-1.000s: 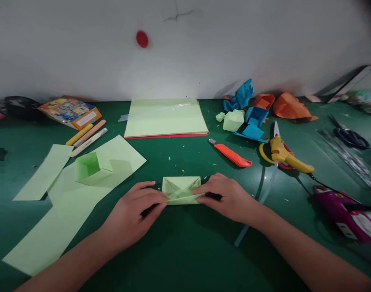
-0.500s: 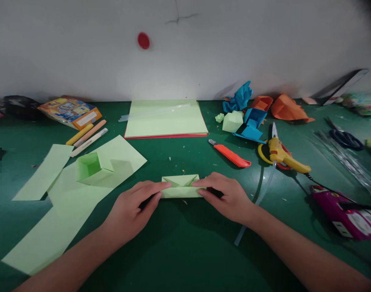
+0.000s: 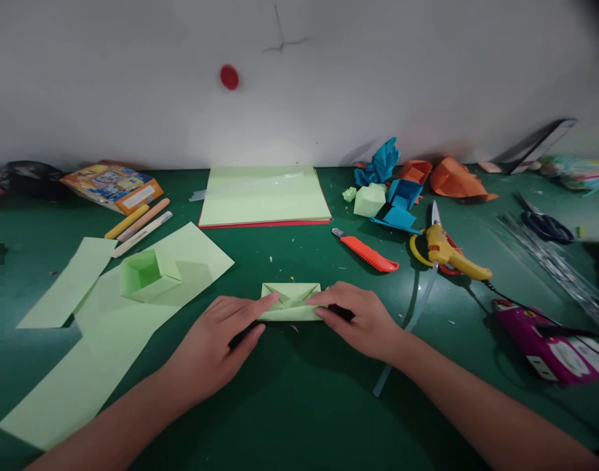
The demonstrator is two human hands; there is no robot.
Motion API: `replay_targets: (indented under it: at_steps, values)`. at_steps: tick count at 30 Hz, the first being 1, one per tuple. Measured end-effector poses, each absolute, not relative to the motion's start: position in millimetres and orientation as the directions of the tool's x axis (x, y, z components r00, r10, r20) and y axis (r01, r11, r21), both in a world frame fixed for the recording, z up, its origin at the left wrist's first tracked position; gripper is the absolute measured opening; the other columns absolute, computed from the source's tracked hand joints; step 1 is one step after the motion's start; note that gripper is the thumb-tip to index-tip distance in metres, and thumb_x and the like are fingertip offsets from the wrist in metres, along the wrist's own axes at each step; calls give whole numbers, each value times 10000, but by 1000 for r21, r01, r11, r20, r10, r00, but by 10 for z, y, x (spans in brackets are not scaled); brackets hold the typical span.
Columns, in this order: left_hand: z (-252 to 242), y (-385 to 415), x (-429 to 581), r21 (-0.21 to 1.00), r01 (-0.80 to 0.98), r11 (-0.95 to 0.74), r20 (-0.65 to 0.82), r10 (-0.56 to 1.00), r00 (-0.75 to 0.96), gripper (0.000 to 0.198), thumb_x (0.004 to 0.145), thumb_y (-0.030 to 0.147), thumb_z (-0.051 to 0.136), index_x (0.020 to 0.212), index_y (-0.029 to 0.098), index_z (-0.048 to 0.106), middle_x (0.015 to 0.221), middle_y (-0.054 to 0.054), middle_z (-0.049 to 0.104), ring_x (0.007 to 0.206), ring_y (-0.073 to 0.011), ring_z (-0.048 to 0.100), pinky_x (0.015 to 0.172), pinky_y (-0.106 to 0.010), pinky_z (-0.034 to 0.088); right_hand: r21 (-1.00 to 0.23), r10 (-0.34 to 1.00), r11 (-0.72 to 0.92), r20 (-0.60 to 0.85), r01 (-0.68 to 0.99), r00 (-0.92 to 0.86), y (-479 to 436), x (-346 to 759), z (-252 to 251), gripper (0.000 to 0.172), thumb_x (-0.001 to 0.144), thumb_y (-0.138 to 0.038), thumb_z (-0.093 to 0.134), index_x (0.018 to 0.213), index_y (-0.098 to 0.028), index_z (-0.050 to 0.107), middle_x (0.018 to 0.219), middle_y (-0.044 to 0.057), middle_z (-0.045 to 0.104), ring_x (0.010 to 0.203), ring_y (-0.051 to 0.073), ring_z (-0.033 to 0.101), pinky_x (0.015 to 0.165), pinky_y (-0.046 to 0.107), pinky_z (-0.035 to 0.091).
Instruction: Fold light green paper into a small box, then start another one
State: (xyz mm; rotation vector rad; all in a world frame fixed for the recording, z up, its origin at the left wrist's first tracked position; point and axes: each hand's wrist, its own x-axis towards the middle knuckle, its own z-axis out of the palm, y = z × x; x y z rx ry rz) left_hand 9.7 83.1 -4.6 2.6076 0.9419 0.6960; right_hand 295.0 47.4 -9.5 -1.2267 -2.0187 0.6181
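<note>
A folded light green paper piece point(image 3: 291, 311) lies on the green table between my hands, with triangular folds showing along its upper side. My left hand point(image 3: 220, 340) rests its index finger on the left end of the paper, its thumb lower and apart from that finger. At the right end, my right hand point(image 3: 361, 320) pinches the paper, index finger on top and thumb at the near edge. To the left, a small open green paper box point(image 3: 152, 275) sits on flat green sheets point(image 3: 117, 327).
Ahead lies a stack of green paper point(image 3: 264, 196). On the right are an orange cutter point(image 3: 368, 253), folded blue paper point(image 3: 402, 203), a yellow glue gun point(image 3: 446, 248) with a cord, and a purple box point(image 3: 544, 343). Markers point(image 3: 142, 226) lie at the left.
The view has shifted slightly. My left index finger has moved a little inward over the fold, and my left thumb has come away from the paper's near edge.
</note>
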Motion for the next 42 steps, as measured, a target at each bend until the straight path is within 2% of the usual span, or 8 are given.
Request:
replay_targets:
  at_steps: [3, 8, 14, 20, 25, 30, 36, 42]
  values:
    - [-51, 822, 87, 419, 547, -725, 306, 679, 667, 482, 1058, 279, 471, 1540, 295, 478, 1079, -41, 745, 940, -192, 683, 811, -291, 559, -678, 904, 428, 327, 598, -277, 468, 2935, -94, 213, 1009, -254, 555, 1113, -244, 740, 916, 34, 767, 741, 158, 676, 689, 282, 531]
    - [-57, 820, 100, 421, 591, -688, 244, 713, 657, 519, 1055, 273, 452, 1573, 296, 430, 1125, -52, 740, 969, -205, 683, 830, -307, 555, -704, 964, 254, 243, 664, -111, 508, 2922, -123, 210, 958, -266, 581, 1072, -261, 758, 850, 11, 759, 605, 150, 626, 579, 275, 513]
    - [-73, 821, 119, 402, 594, -697, 235, 705, 669, 412, 1038, 247, 459, 1413, 303, 620, 1196, -66, 707, 1046, -230, 651, 871, -358, 536, -671, 982, 187, 156, 718, -109, 517, 2920, -131, 269, 953, -241, 564, 1154, -280, 738, 913, 11, 766, 725, 176, 681, 620, 292, 515]
    - [-79, 788, 126, 338, 641, -689, 233, 721, 652, 362, 1002, 245, 497, 1306, 301, 686, 1311, -82, 629, 1187, -284, 589, 960, -441, 532, -618, 962, 272, 191, 738, -195, 505, 2911, -127, 277, 993, -208, 513, 1121, -259, 753, 944, 38, 733, 852, 197, 675, 695, 312, 512]
    - [-81, 759, 132, 257, 600, -757, 256, 652, 714, 342, 1010, 211, 482, 1277, 264, 690, 1397, -80, 631, 1275, -302, 571, 1015, -484, 515, -535, 938, 345, 224, 771, -264, 513, 2913, -105, 287, 1006, -190, 512, 1140, -252, 758, 1044, 74, 695, 964, 224, 633, 820, 363, 540]
    - [-87, 744, 155, 178, 456, -872, 273, 489, 829, 404, 1018, 138, 446, 1368, 201, 639, 1432, -82, 648, 1329, -270, 583, 1096, -463, 489, -393, 914, 399, 243, 828, -325, 447, 2905, -76, 285, 1012, -220, 528, 1194, -244, 745, 1184, 116, 660, 1036, 264, 596, 864, 426, 560]
    - [-78, 710, 167, 101, 447, -889, 284, 456, 844, 427, 1030, 150, 418, 1394, 182, 639, 1454, -76, 641, 1319, -243, 612, 1126, -416, 485, -241, 781, 592, 410, 769, -472, 365, 2901, -37, 272, 1007, -177, 536, 1201, -195, 726, 1241, 117, 683, 1204, 298, 567, 1060, 541, 490]
    - [-94, 655, 172, 15, 449, -893, 272, 436, 858, 428, 1022, 140, 416, 1370, 168, 664, 1441, -72, 652, 1307, -253, 625, 1097, -396, 490, -269, 741, 671, 267, 691, -616, 347, 2935, -52, 370, 1038, -197, 493, 1378, -139, 626, 1357, 133, 662, 1294, 265, 577, 1115, 474, 502]
